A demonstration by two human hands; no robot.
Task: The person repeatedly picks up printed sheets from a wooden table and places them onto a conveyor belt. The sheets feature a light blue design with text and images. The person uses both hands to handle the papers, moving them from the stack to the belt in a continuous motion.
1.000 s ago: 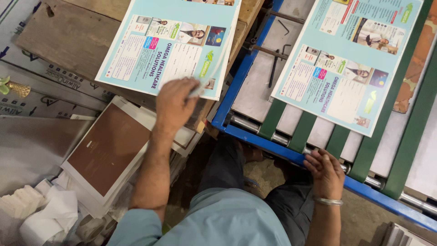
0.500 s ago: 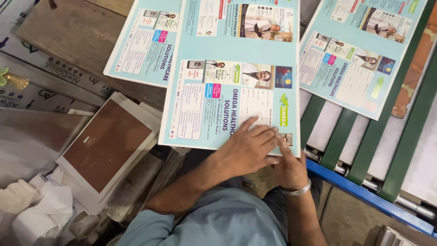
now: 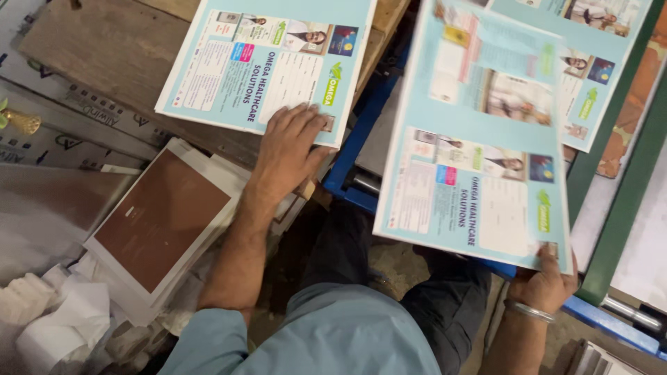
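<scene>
Rough, dark wooden boards form the worktop (image 3: 104,48) at upper left, and a blue-painted metal frame (image 3: 354,156) with green bars (image 3: 629,187) runs across the right side. On the wood lies a printed sheet (image 3: 271,62), pale turquoise, glossy, rectangular, with white text panels and small photographs set along one edge. The left hand (image 3: 288,149) rests flat on the near corner of that sheet, its grip spread, fingers pressed down on the paper.

A second printed sheet (image 3: 479,139) of the same turquoise design is held over the frame, tilted and slightly blurred. The right hand (image 3: 545,281) has it by the lower corner, the grip pinching the paper with the thumb on top; a metal bangle (image 3: 528,311) circles that wrist. Behind it a third sheet (image 3: 590,62) of the same print lies on the green bars, partly covered by the held one.

Below the worktop at left sits a stack of white-edged boards (image 3: 163,222) with a matt brown top face. Crumpled white cloth or paper (image 3: 48,319) lies beside it in the lower left corner. Grey metallic plates (image 3: 62,132) with faint markings lean under the wood. No container shows in view. The person wears a light blue shirt (image 3: 313,333) and dark trousers (image 3: 445,305).
</scene>
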